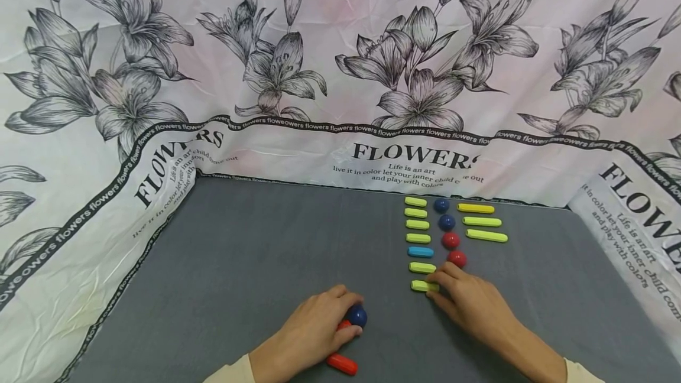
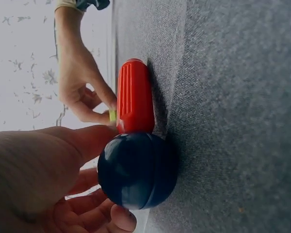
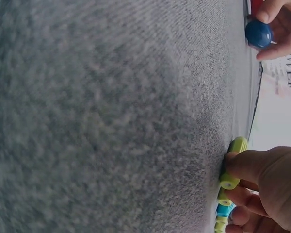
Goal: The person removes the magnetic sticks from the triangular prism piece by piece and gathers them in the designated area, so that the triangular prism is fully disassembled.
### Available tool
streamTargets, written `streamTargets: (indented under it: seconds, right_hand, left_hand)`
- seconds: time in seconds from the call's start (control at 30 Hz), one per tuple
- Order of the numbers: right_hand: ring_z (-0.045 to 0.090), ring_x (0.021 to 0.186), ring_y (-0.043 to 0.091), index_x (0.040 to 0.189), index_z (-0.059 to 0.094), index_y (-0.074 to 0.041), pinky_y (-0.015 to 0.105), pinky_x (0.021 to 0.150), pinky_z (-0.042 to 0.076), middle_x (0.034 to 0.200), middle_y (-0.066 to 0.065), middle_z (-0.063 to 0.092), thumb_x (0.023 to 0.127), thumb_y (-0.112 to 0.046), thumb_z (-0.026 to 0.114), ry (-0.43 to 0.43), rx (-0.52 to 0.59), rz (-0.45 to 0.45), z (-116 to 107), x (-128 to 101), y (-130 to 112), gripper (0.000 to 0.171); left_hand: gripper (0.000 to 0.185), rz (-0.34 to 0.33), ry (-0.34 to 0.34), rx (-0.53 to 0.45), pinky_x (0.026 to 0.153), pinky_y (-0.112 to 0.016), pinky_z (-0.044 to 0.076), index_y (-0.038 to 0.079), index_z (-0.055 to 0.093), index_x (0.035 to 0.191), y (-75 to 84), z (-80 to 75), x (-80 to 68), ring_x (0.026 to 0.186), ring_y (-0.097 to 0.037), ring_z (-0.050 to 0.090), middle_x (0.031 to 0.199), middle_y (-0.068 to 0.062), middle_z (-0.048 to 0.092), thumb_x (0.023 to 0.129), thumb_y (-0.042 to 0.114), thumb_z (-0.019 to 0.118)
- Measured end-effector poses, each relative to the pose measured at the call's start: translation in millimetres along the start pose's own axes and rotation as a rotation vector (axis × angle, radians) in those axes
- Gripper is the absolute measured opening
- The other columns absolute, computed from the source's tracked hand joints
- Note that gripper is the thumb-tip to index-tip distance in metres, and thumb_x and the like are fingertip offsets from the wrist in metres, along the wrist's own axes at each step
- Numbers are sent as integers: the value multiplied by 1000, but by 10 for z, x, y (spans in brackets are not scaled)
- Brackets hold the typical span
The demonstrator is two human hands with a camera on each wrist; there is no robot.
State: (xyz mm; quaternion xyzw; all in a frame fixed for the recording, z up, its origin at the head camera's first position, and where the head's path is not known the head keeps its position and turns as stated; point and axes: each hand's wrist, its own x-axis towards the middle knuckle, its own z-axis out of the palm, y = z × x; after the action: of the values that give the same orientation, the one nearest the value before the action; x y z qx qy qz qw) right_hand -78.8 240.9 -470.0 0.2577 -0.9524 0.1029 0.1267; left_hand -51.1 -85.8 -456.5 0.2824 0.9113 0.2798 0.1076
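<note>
A: Start at the left — what is the left hand [image 1: 311,336] doing?

B: Near the table's [image 1: 255,253] front edge, its fingers curl round a dark blue ball [image 1: 357,315]. A red stick [image 2: 134,97] touches that ball, and a 2nd red stick [image 1: 341,364] lies just beside the wrist.

A: And to the right?

B: The right hand [image 1: 470,303] pinches the nearest green stick [image 1: 421,286], the front end of a column of 7 short sticks — 6 green, 1 blue [image 1: 420,251]. Beside it runs a column of 4 balls, 2 blue, 2 red, then 3 longer sticks toward the far edge.

A: So which step is this?

B: Sorting, I'd judge: 1 piece being set square in its column. Next, probably the blue ball joining the ball column, without knocking the row.
</note>
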Motion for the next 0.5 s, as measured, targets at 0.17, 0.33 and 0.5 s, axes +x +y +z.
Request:
streamTargets:
  seconds: [0.17,0.33,0.5]
  right_hand:
    - [62,71,0,104,77,-21,27,58,52,99,-13,64,81,-20,94,22,8,-28,14,-13,10,28]
    - [63,72,2,105,77,-22,29,59,53,101,-12,64,80,-22,94,36,-6,-38,-5,-19,28,30]
    - [62,71,2,106,77,-22,28,59,52,100,-13,63,80,-24,95,46,-5,-62,-48,-5,-26,31]
  left_hand:
    - [44,-48,10,-34,76,-26,53,16,70,129,-32,-42,-103,86,0,59,108,10,66,94,40,82]
    - [24,-49,28,-27,61,-22,45,22,72,104,-52,-94,-197,70,2,50,87,16,58,92,38,84]
    - [20,-37,14,-5,56,-21,42,24,71,95,-71,-80,-231,64,4,48,78,18,55,91,38,85]
